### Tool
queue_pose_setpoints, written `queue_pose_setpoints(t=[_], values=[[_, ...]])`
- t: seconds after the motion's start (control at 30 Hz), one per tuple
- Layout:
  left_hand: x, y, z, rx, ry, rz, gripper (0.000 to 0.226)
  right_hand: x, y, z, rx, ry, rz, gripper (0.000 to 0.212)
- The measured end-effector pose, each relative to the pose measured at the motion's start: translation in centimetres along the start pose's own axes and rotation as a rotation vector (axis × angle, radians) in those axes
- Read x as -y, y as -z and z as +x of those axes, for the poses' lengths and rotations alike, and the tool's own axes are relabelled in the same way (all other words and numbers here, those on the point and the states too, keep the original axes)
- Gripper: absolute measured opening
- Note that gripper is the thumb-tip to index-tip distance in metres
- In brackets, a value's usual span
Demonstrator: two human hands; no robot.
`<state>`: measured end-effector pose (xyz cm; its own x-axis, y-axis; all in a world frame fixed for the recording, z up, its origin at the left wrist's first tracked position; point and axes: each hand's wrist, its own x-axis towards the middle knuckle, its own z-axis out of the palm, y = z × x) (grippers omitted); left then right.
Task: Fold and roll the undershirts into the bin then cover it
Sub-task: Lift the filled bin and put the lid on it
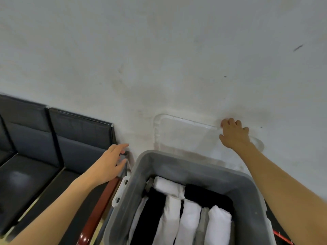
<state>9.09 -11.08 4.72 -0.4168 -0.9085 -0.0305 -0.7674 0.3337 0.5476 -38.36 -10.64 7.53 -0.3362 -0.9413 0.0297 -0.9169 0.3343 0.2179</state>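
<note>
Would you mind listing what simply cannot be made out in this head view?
- Bin: its lower part is cut off by the bottom edge.
- Rolled undershirts: their count is uncertain, since the edge crops them.
- Clear lid leaning on the wall: its right part is hidden behind the right hand.
- Right hand's grip on the lid: fingertips blurred.
- Left hand: what it touches is hidden beneath it.

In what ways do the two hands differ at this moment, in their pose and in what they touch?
The right hand reaches to the wall and curls its fingers over the top edge of the clear lid; the left hand is flat with straight fingers and holds nothing. The right hand is higher and beyond the grey bin; the left hand is lower, at the bin's left, above the dark seats. Both are bare, with forearms stretched forward.
</note>
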Motion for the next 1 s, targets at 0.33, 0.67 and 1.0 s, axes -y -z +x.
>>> queue_pose_setpoints(t=[0.33,0.67,1.0], values=[[-4.7,-0.2,4.3,-0.045,-0.195,0.129,0.065,1.6,-1.9,-6.3,0.009,0.097,0.095,0.027],[-7.9,0.0,4.7,0.018,-0.457,0.338,0.064,1.6,2.2,-18.2,-0.340,0.090,0.186,0.042],[-4.2,-4.1,-3.3,0.335,-0.604,0.347,0.067,5.0,-2.8,-30.0,-0.312,0.051,0.459,0.050]])
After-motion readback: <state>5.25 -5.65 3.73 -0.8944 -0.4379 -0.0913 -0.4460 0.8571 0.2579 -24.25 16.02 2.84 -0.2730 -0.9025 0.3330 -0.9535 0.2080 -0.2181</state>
